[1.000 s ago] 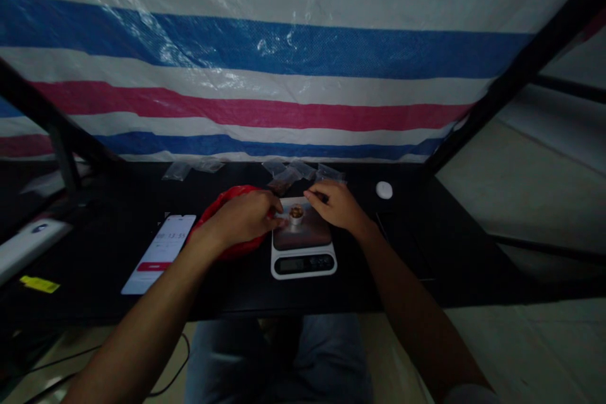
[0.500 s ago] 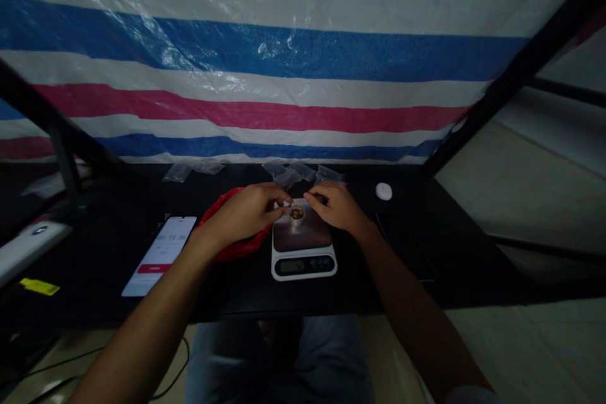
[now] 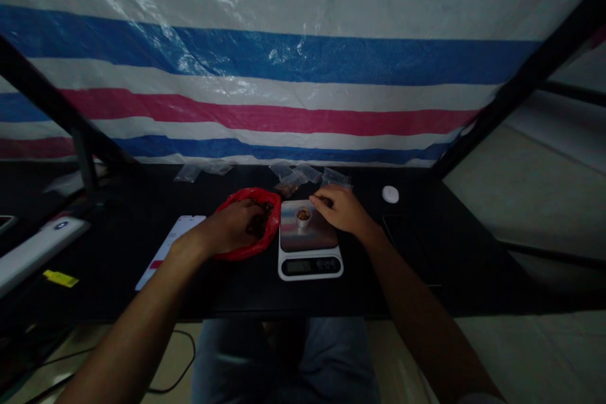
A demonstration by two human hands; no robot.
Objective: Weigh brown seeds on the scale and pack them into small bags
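Note:
My left hand (image 3: 233,225) reaches down into a red plastic bag (image 3: 274,227) that holds small dark brown pieces; its fingertips are hidden among them. On the steel plate of a white digital scale (image 3: 310,242) stands a small white cup (image 3: 303,222) with brown pieces in it. My right hand (image 3: 344,209) is over the plate's right edge, beside the cup, its thumb and index finger pinched together. Whatever sits in that pinch is too small and dark to make out. The digits on the scale's display are unreadable.
Clear plastic sachets (image 3: 307,173) lie along the back edge, one with brown contents. A phone (image 3: 173,246) lies partly under my left forearm. To the right are a white rounded case (image 3: 390,194) and a dark flat object (image 3: 411,246); a yellow tag (image 3: 60,278) lies far left.
My left hand has moved left and down from beside the cup into the red bag. My right hand stays pinched by the cup. The view has shifted slightly.

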